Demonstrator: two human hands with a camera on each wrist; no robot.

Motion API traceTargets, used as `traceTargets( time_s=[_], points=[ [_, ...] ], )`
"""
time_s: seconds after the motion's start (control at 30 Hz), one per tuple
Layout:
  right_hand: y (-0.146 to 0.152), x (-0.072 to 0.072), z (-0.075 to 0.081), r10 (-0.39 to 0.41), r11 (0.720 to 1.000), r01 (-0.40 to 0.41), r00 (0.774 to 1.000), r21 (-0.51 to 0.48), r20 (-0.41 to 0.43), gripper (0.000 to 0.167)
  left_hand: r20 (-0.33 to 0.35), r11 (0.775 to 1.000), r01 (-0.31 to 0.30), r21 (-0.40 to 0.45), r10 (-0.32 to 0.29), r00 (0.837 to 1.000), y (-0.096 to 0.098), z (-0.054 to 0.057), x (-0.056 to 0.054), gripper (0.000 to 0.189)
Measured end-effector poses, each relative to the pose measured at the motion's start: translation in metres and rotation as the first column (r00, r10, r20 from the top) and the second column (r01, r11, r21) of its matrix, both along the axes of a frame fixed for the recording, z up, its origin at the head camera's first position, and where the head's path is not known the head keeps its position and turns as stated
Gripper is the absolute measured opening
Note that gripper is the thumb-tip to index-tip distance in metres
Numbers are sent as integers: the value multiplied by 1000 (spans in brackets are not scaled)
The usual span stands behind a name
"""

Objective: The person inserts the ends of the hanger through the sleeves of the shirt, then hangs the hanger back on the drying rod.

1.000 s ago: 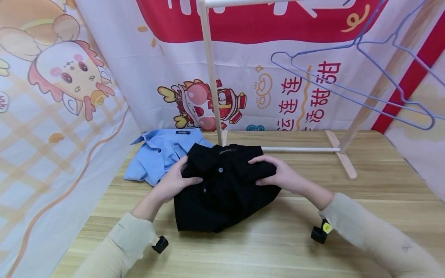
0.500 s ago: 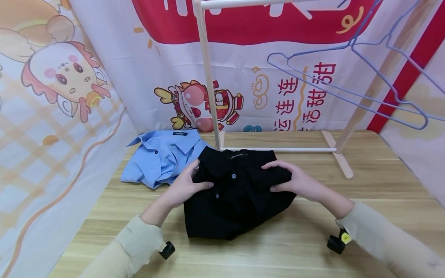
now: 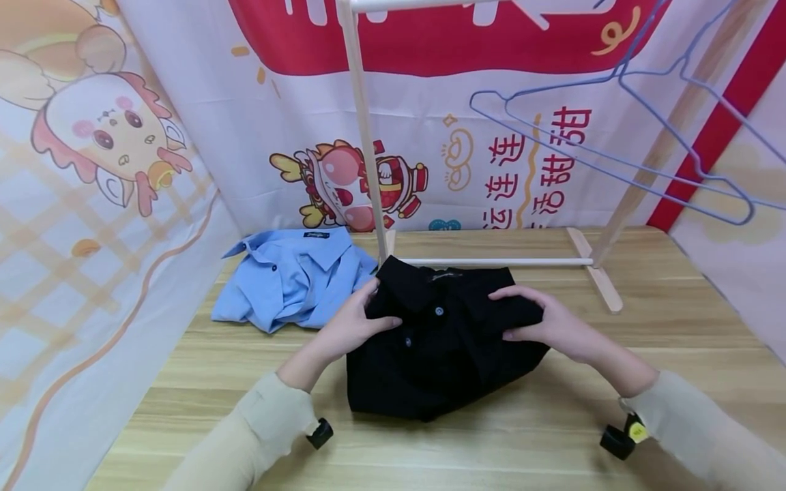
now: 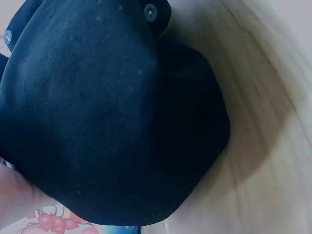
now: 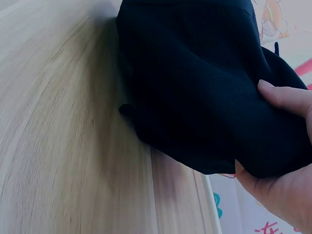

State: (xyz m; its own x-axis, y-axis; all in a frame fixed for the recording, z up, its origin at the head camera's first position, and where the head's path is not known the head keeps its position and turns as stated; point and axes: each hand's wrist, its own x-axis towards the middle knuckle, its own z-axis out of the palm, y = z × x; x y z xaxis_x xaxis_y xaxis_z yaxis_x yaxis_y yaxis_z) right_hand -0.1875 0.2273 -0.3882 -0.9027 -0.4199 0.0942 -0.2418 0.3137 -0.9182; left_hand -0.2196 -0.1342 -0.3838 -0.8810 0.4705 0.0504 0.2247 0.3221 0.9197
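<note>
A black buttoned shirt (image 3: pixel 454 348), folded into a loose bundle with its collar facing away, is held between both hands over the front of the table. My left hand (image 3: pixel 353 324) grips its left side by the collar, thumb lying on top of the cloth. On the other side my right hand (image 3: pixel 552 327) pinches the shirt's right shoulder; in the right wrist view the thumb (image 5: pixel 285 97) presses one face and the fingers wrap behind. The left wrist view is mostly filled by black cloth (image 4: pixel 107 112), with part of the left hand (image 4: pixel 19 195) at its lower left edge.
A light blue shirt (image 3: pixel 295 279) lies crumpled at the back left of the wooden table (image 3: pixel 245 382). Behind the black shirt stands a rack with a wooden post (image 3: pixel 366 136) and a white lower bar (image 3: pixel 497 262). Blue wire hangers (image 3: pixel 638 177) hang at the upper right.
Both hands have carried the black shirt to the right, away from the light blue shirt, keeping their grips. The whole view has shifted slightly too.
</note>
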Motion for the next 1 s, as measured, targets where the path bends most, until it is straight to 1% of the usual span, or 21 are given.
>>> traceTargets(
  time_s=[0.13,0.23,0.47,0.53,0.63,0.7,0.87,1.0],
  points=[
    [9,4,1,-25,999,25,1000,24,-11,56,16,1000,22,11,-22,1000,10,-2,-5,70],
    [15,6,2,-38,999,38,999,36,-16,56,20,1000,27,6,-28,999,17,-4,-9,74],
    [26,8,3,-56,998,57,998,31,-20,56,-19,999,34,-17,-34,999,34,-6,-18,68],
    [29,8,3,-61,998,62,998,30,-21,56,-15,999,39,-26,-39,999,39,-7,-21,69],
    [31,6,1,-68,997,68,998,40,-19,56,-5,998,38,-51,-38,999,42,-8,-23,76],
    [32,5,0,-72,996,72,997,47,-16,57,0,997,42,-63,-42,999,44,-9,-25,77],
    [35,0,-6,-73,995,73,997,62,-9,56,-10,995,68,-80,-69,998,45,-10,-31,76],
    [35,-5,-14,-52,997,53,999,65,-16,57,-1,991,65,-118,-66,998,44,-11,-35,77]
  ],
)
